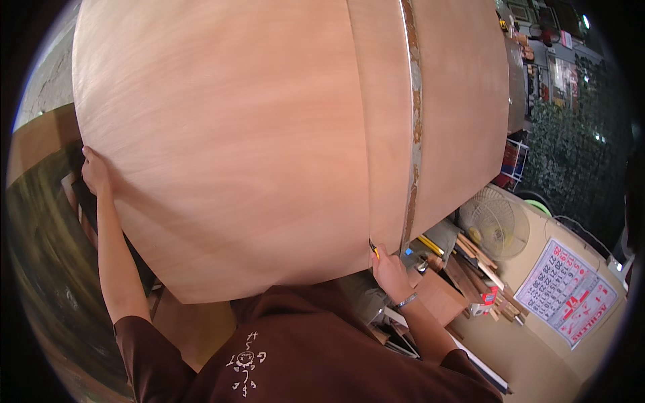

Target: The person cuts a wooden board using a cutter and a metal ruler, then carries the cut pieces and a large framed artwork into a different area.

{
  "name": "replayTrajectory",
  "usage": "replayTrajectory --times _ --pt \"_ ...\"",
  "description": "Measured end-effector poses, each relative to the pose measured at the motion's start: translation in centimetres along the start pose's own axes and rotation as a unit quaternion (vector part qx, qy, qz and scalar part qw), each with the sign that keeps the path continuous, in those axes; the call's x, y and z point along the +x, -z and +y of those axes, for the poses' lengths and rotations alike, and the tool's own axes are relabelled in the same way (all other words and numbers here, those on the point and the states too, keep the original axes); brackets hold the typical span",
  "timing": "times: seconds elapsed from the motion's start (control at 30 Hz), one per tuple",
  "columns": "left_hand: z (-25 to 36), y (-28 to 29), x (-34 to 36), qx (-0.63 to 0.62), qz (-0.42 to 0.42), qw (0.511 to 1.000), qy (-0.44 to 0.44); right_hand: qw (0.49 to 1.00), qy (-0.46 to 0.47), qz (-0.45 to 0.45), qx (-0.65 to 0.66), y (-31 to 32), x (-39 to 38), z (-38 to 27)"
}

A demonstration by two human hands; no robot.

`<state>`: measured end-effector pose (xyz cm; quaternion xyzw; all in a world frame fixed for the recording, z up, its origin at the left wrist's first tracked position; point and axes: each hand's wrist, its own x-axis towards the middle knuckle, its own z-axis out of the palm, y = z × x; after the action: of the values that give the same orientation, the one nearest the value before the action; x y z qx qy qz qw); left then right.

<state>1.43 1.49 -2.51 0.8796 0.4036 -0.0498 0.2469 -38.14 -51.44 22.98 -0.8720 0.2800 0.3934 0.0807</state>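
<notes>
A large, pale plywood sheet spreads out before me and fills most of the view. At its left edge, my left hand grips the rim, with some fingers hidden. My right hand is closed round a yellow and black utility knife, its tip against the sheet near the close edge. From the knife, a thin dark line runs away from me across the wood. Just right of that line lies a long, narrow straight strip with a shiny edge and worn brown patches.
Below the sheet on the right are wood offcuts and a cardboard-coloured box. Beyond them stand a fan and a wall calendar. A dark, streaked panel is on my left.
</notes>
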Motion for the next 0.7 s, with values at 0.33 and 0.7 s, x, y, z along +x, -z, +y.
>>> replayTrajectory --times 0.33,0.7 --pt "-1.9 -0.6 1.9 0.003 0.001 1.000 -0.016 0.996 -0.011 -0.076 -0.033 -3.9 -4.3 4.4" --pt "-1.3 -0.2 1.2 -0.028 -0.001 1.000 -0.010 0.965 0.118 0.213 0.099 12.3 7.1 -5.4"
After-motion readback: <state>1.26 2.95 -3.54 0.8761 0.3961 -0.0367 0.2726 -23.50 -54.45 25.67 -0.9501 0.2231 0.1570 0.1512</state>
